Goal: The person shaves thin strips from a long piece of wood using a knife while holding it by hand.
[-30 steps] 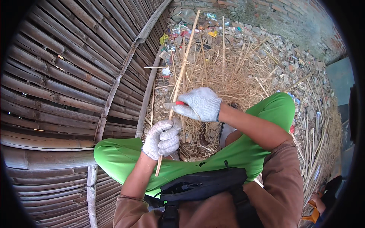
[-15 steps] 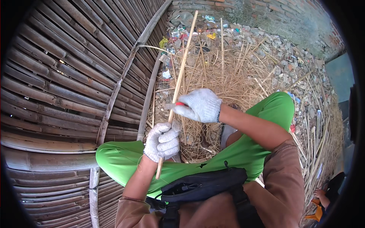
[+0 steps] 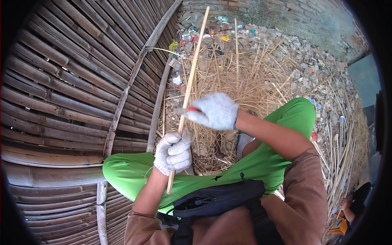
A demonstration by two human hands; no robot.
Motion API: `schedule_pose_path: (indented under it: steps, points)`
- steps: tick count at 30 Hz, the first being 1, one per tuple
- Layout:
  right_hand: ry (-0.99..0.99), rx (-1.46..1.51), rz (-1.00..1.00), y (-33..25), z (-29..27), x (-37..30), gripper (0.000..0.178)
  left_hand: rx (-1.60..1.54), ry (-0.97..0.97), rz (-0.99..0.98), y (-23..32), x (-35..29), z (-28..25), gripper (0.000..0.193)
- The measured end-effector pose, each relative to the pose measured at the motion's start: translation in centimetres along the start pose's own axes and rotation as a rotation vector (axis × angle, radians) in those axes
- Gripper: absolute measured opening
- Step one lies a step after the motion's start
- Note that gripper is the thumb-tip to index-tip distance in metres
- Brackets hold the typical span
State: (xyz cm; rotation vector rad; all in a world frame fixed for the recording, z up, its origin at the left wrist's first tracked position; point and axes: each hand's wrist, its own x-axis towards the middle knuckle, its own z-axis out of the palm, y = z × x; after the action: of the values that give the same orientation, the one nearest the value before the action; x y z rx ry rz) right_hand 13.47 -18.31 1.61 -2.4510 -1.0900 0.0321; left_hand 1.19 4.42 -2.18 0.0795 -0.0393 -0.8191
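A long pale bamboo strip [image 3: 195, 61] slants up from my lap toward the brick wall. My left hand [image 3: 173, 154], in a white knitted glove, is closed round its lower part, and the short end sticks out below the fist. Just above, my right hand [image 3: 214, 111], gloved alike, grips a knife [image 3: 192, 109] with a red handle. The knife's greyish blade lies across the strip; motion blur hides its exact edge. My fingers cover most of the handle.
A bamboo slat wall [image 3: 73, 90] rises close on my left. Dry shavings [image 3: 245, 87] and rubble with litter cover the ground ahead, where another strip [image 3: 237, 49] lies. A black waist bag [image 3: 220, 198] rests at my lap. Another person's arm [image 3: 347, 212] shows at lower right.
My right hand and the knife have shifted slightly to the left and up along the strip. The strip's far end has swung a little to the left; my left hand keeps its hold.
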Motion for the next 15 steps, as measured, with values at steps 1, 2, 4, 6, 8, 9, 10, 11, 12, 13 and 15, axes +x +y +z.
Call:
schedule_pose_path:
  steps: [1,2,4,6,8,9,10,11,12,13,15]
  points:
    - [0.000,0.006,-0.004,-0.3,-0.1,-0.1,0.070,-0.008,0.013,0.003,0.0,-0.1,0.0,0.031]
    - [-0.025,-0.034,-0.012,-0.6,-0.4,-0.3,0.068,-0.018,0.022,0.002,-0.1,-0.1,0.0,0.031]
    - [-0.050,-0.072,-0.019,-0.6,-0.2,-0.3,0.065,-0.020,0.017,0.005,0.0,-0.2,-0.3,0.031]
    - [0.015,-0.068,-0.064,0.3,-0.4,0.8,0.061,-0.025,0.033,-0.004,0.6,0.1,-0.2,0.032]
    - [0.024,-0.097,-0.054,0.6,-0.4,1.1,0.062,-0.019,0.044,0.000,0.8,0.1,0.3,0.032]
    - [0.031,-0.115,-0.055,0.9,-0.4,1.4,0.058,-0.014,0.057,0.013,0.8,0.1,0.4,0.031]
    - [0.038,-0.132,-0.057,1.2,-0.4,1.8,0.054,-0.010,0.070,0.027,0.9,0.2,0.5,0.031]
    - [0.042,-0.132,-0.055,1.6,-0.3,2.0,0.054,-0.007,0.070,0.024,0.9,0.2,0.6,0.031]
    - [0.048,-0.147,-0.025,2.1,-0.3,2.3,0.057,0.004,0.077,0.034,0.8,0.2,0.6,0.030]
    - [0.054,-0.162,0.005,2.6,-0.4,2.5,0.060,0.014,0.084,0.044,0.7,0.2,0.6,0.029]
    - [0.072,-0.146,0.136,5.4,-2.7,3.6,0.068,0.044,0.070,0.007,0.0,0.0,0.4,0.028]
